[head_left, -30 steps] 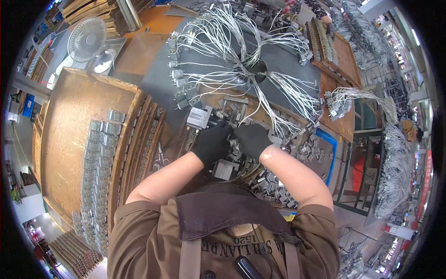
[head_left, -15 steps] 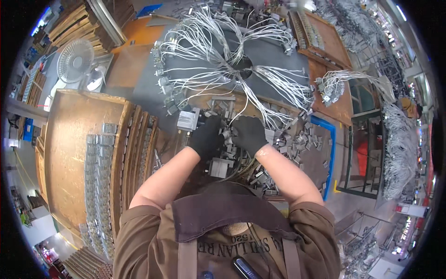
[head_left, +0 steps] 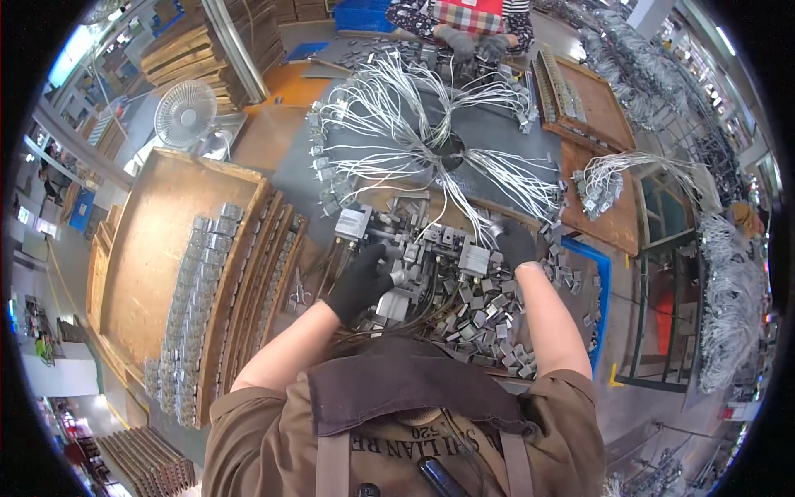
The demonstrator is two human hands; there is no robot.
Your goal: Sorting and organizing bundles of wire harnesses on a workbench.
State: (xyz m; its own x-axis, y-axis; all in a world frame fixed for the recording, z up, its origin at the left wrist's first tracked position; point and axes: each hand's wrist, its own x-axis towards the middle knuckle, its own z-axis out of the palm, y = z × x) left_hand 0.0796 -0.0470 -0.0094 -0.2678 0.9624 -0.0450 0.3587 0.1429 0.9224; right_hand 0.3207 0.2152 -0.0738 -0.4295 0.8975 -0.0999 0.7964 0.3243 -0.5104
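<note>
My left hand (head_left: 362, 284), in a dark glove, is at the left of a metal fixture (head_left: 439, 240). Its fingers are bent around a small silvery metal piece (head_left: 399, 277), whose exact kind does not show. Farther right, my gloved right hand (head_left: 517, 242) is at the ends of a bunch of white wires (head_left: 474, 217); its fingertips are hidden, so any hold on a wire cannot be seen. A grey block (head_left: 353, 222) sits at the fixture's left end, and another grey block (head_left: 474, 259) at its right.
Loose grey metal pieces (head_left: 497, 319) lie on the bench by a blue tray edge (head_left: 603, 290). White wires fan out around a dark round hole (head_left: 450, 153). Wooden trays (head_left: 178, 215) stand left, near a fan (head_left: 185, 114). Across the bench are a co-worker's gloved hands (head_left: 472, 41).
My hands were close together over the fixture; now they are apart. The right has moved right to the wire ends, the left slightly nearer to me. The view has shifted, revealing a co-worker.
</note>
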